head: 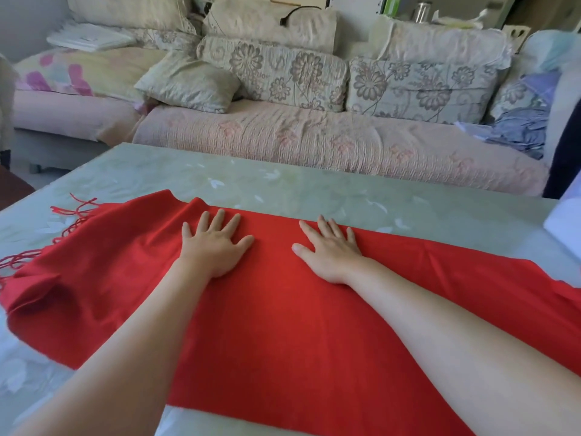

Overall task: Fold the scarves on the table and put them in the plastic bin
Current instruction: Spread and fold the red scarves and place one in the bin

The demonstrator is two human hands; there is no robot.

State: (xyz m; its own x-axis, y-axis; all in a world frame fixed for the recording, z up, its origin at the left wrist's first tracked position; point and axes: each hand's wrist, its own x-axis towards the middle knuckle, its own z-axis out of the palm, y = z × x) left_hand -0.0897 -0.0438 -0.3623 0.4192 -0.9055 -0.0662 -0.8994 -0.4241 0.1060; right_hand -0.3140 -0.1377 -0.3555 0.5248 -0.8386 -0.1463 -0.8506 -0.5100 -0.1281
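Fringe (74, 212) of loose red threads is seen well to the left of the left hand's fingers, spread over the pale green tabletop (283, 184) at the rumpled end of a red scarf (283, 325). That end is bunched, and a raised fold is seen below and to the left of the fingers. The left hand (217, 247) is laid palm down on the scarf, its fingers (220, 220) held straight and spread, with nothing gripped; their tips are placed just short of the scarf's far edge. Between the two hands a flat strip of red cloth is exposed, and the thumbs are pointed toward each other without touching. The right hand (330, 253) is likewise pressed flat on the scarf, its fingers (323, 226) straight and slightly fanned, released rather than curled, with the tips brought up to the far edge of the cloth. Beneath both forearms the scarf is spread smooth toward the near edge of the tabletop. To the right of the right fingers the cloth is stretched on across the tabletop and is cut off by the frame's right side. Well to the right of those fingers a pale object (566, 228) is partly shown at the frame's edge; what it is cannot be told. Beyond the fingertips, past bare tabletop, a sofa (314, 143) with flowered cushions (276, 73) is seen.
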